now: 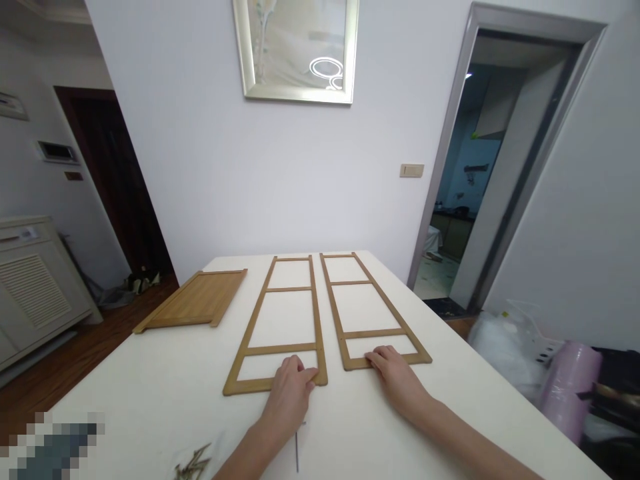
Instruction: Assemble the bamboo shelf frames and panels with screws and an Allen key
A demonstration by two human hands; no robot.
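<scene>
Two ladder-like wooden frames lie side by side on the white table. My left hand [291, 390] grips the near rail of the left wooden frame [283, 349], close to its right corner, with fingers curled over the wood. On the near rail of the right wooden frame [375, 333] my right hand [393, 377] is closed, thumb and fingers together, toward its left half. Behind my left wrist lies a thin metal rod [297, 452], perhaps a hex key, partly hidden. A clear bag with several brass-coloured screws [193, 465] rests left of my left forearm.
A slatted wooden panel [200, 300] lies at the table's left edge, overhanging slightly. The white table [150, 380] meets the wall at its far end. Pink and clear wrapped bundles [573, 380] stand on the floor at right, near a doorway. A blurred patch covers the lower left corner.
</scene>
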